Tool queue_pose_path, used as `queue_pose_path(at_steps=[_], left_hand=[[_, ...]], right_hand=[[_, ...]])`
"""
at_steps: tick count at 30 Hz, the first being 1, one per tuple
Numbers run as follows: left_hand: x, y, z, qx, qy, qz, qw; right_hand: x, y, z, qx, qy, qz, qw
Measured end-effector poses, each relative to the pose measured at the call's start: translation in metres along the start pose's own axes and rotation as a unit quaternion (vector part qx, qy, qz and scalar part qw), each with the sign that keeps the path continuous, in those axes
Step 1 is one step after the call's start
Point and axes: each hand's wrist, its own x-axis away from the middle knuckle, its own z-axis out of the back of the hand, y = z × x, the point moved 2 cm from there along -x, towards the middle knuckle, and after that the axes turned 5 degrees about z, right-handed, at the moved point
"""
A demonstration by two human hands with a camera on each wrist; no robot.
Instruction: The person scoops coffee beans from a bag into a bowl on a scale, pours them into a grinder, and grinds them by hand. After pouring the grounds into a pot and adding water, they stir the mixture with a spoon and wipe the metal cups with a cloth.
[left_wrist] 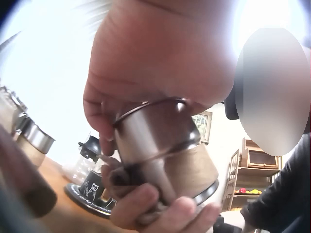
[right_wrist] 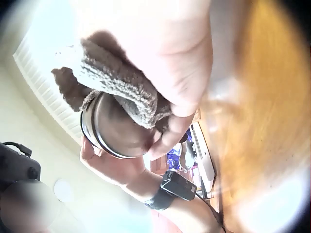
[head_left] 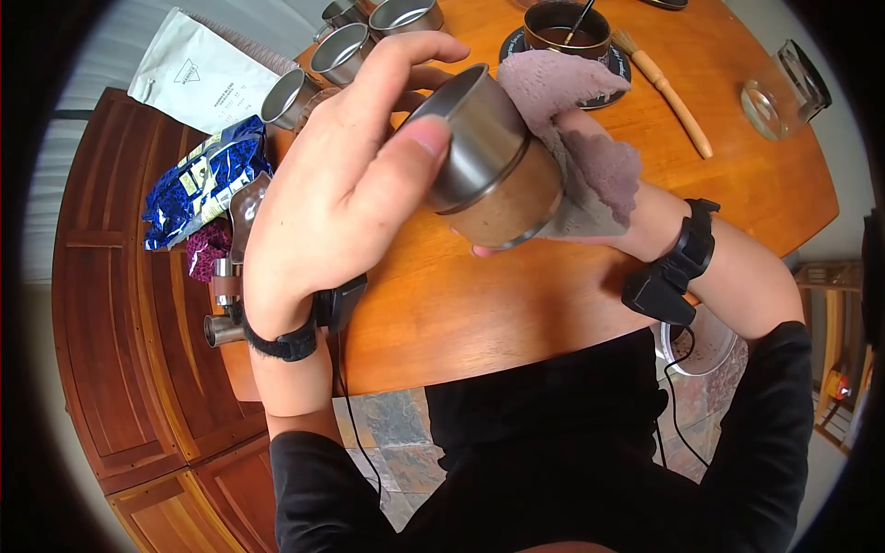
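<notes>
A steel cup with a tan lower band is held tilted above the table, its open rim toward the far side. My left hand grips it near the rim, thumb on the near side of the steel wall and fingers reaching over the far side. My right hand cradles the lower part and base from below, fingers curled round it. A pinkish-grey cloth is bunched between that palm and the cup, hiding most of the right hand in the head view. In the right wrist view the cloth lies against the cup's base.
Several steel cups stand at the back left beside a white bag and a blue packet. At the back, a dark bowl holds a thin-handled tool. A wooden-handled brush and a glass vessel are on the right.
</notes>
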Motion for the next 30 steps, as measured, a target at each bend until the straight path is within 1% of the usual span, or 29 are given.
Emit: queue_pose_path(at_steps=[2, 5, 6, 8, 9, 10, 12, 14, 16, 19, 20, 22, 23, 25, 27, 28, 30], left_hand=[[0.0, 0.002, -0.005, -0.02, 0.005, 0.011, 1.0], [-0.004, -0.007, -0.007, -0.016, -0.014, -0.095, 0.995], [-0.004, -0.007, -0.006, 0.038, -0.035, -0.072, 0.996], [-0.007, -0.015, -0.006, 0.029, -0.044, -0.142, 0.989], [-0.008, -0.017, -0.005, 0.023, -0.048, -0.177, 0.983], [-0.007, -0.018, -0.004, 0.049, -0.059, -0.159, 0.984], [-0.005, -0.011, -0.006, 0.081, -0.046, -0.11, 0.989], [-0.005, -0.008, -0.006, 0.075, -0.048, -0.072, 0.993], [-0.005, -0.008, -0.005, 0.031, -0.066, -0.042, 0.996], [-0.003, -0.004, -0.004, 0.034, -0.088, -0.074, 0.993], [-0.003, -0.005, -0.004, 0.031, -0.094, -0.116, 0.988], [-0.005, -0.012, -0.004, 0.025, -0.105, -0.201, 0.974], [-0.005, -0.013, -0.004, 0.026, -0.107, -0.203, 0.973], [-0.006, -0.014, -0.003, 0.026, -0.108, -0.202, 0.973], [-0.008, -0.015, -0.002, 0.019, -0.102, -0.193, 0.976], [-0.009, -0.015, -0.002, 0.016, -0.099, -0.185, 0.978], [-0.005, -0.007, -0.002, 0.01, -0.089, -0.098, 0.991]], right_hand=[[0.001, -0.003, -0.005, 0.1, 0.079, 0.035, 0.991], [-0.002, -0.003, -0.001, 0.015, -0.053, -0.022, 0.998], [-0.003, -0.003, 0.002, -0.013, -0.096, -0.041, 0.994], [-0.002, -0.002, 0.006, -0.07, -0.181, -0.076, 0.978], [-0.001, -0.001, 0.007, -0.071, -0.181, -0.066, 0.979], [-0.001, -0.002, 0.007, -0.07, -0.17, -0.057, 0.981], [0.001, -0.003, 0.007, -0.041, -0.126, -0.028, 0.991], [0.002, -0.003, 0.009, -0.01, -0.086, -0.003, 0.996], [0.003, -0.004, 0.009, 0.018, -0.065, 0.018, 0.998], [0.001, -0.002, 0.014, 0.094, -0.047, 0.057, 0.993], [0.002, -0.003, 0.017, 0.13, -0.046, 0.069, 0.988], [0.002, -0.001, 0.02, 0.112, -0.05, 0.052, 0.991], [0.006, 0.0, 0.016, -0.062, -0.031, -0.031, 0.997], [0.01, 0.003, 0.005, 0.003, -0.069, 0.021, 0.997], [0.009, 0.003, 0.002, 0.056, -0.085, 0.05, 0.994], [0.007, 0.001, 0.004, 0.075, -0.081, 0.051, 0.993], [0.003, -0.001, 0.012, 0.035, -0.092, 0.033, 0.995]])
